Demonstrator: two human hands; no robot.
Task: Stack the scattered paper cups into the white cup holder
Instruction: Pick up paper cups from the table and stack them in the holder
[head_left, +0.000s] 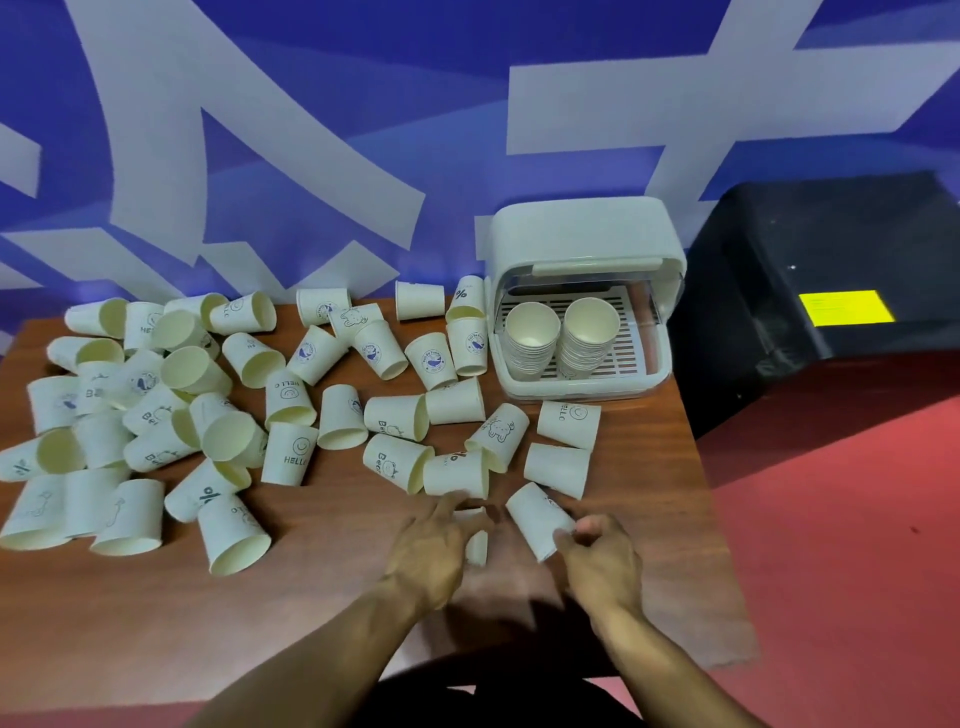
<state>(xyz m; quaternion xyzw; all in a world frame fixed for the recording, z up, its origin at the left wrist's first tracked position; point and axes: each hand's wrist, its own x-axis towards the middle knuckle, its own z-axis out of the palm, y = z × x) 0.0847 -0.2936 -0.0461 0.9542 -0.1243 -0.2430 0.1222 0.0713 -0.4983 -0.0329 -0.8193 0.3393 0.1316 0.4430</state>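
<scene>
cups (291, 452) cream, blue prints | holder (582, 239) white | table (311, 597) reddish-brown woodgrain

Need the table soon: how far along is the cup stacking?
Early. Done: two stacks stand in the white cup holder. In hand: the right hand pinches one cup; the left hand covers another cup, grip unclear. Left: dozens of scattered cups lie on the table.

Wood table (332, 597): cups (291, 452), holder (582, 296).

one paper cup (289, 453) reads "hello", a second cup (205, 492) shows "%".
</scene>
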